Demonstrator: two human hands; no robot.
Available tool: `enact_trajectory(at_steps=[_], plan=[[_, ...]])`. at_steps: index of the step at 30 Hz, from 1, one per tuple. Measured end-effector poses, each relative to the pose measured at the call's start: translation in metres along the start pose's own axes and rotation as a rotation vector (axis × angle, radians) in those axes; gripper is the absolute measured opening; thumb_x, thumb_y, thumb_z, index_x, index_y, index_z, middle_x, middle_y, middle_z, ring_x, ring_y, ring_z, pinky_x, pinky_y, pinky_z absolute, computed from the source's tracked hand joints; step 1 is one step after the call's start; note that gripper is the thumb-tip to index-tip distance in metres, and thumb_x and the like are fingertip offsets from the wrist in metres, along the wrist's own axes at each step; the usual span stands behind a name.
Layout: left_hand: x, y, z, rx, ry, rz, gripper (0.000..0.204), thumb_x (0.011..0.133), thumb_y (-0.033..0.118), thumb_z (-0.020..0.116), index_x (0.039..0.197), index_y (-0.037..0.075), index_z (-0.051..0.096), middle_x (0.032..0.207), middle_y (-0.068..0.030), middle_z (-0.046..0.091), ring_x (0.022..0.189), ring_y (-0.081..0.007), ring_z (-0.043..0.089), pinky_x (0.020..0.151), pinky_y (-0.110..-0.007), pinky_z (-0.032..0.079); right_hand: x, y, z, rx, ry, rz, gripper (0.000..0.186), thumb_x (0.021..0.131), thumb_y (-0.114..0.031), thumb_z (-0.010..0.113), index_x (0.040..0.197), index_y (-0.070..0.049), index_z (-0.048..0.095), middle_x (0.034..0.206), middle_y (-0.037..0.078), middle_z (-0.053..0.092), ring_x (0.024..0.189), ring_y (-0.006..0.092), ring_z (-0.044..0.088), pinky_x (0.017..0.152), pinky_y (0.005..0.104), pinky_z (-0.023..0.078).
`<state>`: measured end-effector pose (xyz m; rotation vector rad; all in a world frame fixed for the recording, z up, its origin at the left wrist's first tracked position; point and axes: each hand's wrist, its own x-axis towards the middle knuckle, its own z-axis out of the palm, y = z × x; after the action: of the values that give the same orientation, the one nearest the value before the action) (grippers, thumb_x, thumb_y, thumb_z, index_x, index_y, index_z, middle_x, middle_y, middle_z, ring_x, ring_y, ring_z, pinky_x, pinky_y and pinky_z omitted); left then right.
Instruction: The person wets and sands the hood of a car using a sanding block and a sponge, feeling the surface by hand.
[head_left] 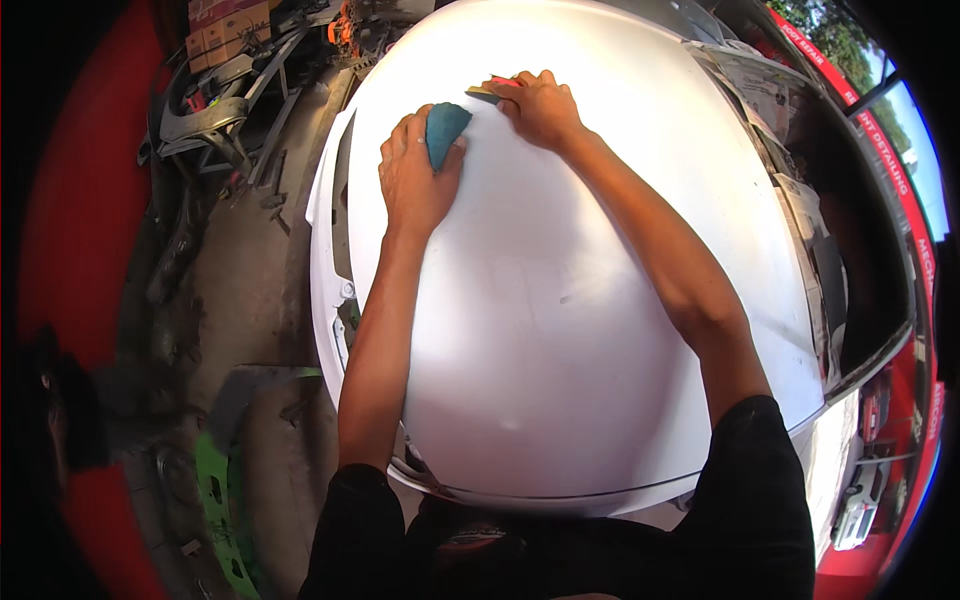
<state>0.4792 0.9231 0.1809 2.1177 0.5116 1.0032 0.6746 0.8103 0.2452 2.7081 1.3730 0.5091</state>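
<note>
In the head view, you are leaning over a pale car hood point(520, 380), with both arms reaching toward its far part. Your left hand point(412, 185) is holding a teal pad point(448, 135), its fingers curling along one side and its thumb lying at the other, so the grip is closing only as far as the pad's thickness allows. Your right hand point(540, 108) is gripping a flat block point(485, 95), red above with a dark, yellowish edge, just beyond the pad and to its right; the fingers are wrapping over it, hiding how tightly they are closing. Both tools are sitting over the far part of the hood, though you can't tell from here how much of either face is touching.

You seem to be rubbing down the surface, so the block is probably calling for flat, even pressure rather than a leading edge that could score a line. Glare is washing out the paint around your hands, so feeling for ridges is likely serving you better than looking. A small dark mark point(563, 299) is showing nearer you, perhaps deserving a check.
</note>
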Motion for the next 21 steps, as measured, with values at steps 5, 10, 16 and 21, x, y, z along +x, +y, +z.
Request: enact_trajectory(at_steps=[5, 10, 16, 21], plan=[[-0.007, -0.033, -0.017, -0.002, 0.085, 0.055, 0.056, 0.097, 0.028, 0.077, 0.147, 0.015, 0.057, 0.147, -0.0144, 0.058, 0.135, -0.0404, 0.051, 0.109, -0.054, 0.043, -0.174, -0.075, -0.076, 0.253, 0.088, -0.307, 0.046, 0.095, -0.021, 0.077, 0.14, -0.032, 0.073, 0.131, 0.003, 0.066, 0.103, 0.0275, 0.057, 0.092, 0.0398, 0.051], [-0.045, 0.024, -0.003, -0.034, 0.024, 0.141, 0.057, 0.094, 0.029, 0.08, 0.144, 0.012, 0.06, 0.143, -0.0138, 0.058, 0.135, -0.0394, 0.052, 0.111, -0.052, 0.043, -0.171, -0.027, -0.096, 0.29, -0.02, -0.269, 0.047, 0.097, -0.011, 0.072, 0.141, -0.026, 0.074, 0.134, 0.003, 0.069, 0.1, 0.0243, 0.055, 0.097, 0.0393, 0.051], [-0.061, 0.021, -0.031, -0.038, -0.006, 0.093, 0.079, 0.083, 0.048, 0.088, 0.145, 0.01, 0.058, 0.157, -0.026, 0.046, 0.149, -0.0449, 0.04, 0.118, -0.059, 0.037, 0.007, 0.015, -0.016, 0.27, 0.026, -0.332, 0.04, 0.108, -0.023, 0.064, 0.147, -0.029, 0.07, 0.135, 0.001, 0.07, 0.109, 0.0265, 0.056, 0.11, 0.0383, 0.047], [-0.054, 0.027, -0.022, -0.005, 0.029, 0.122, 0.065, 0.086, 0.049, 0.085, 0.134, 0.009, 0.066, 0.148, -0.0237, 0.053, 0.138, -0.0441, 0.049, 0.112, -0.057, 0.041, 0.13, 0.046, 0.03, -0.042, 0.058, -0.058, 0.043, 0.11, -0.036, 0.055, 0.152, -0.036, 0.064, 0.134, 0.009, 0.07, 0.119, 0.0352, 0.066, 0.103, 0.0507, 0.054]])
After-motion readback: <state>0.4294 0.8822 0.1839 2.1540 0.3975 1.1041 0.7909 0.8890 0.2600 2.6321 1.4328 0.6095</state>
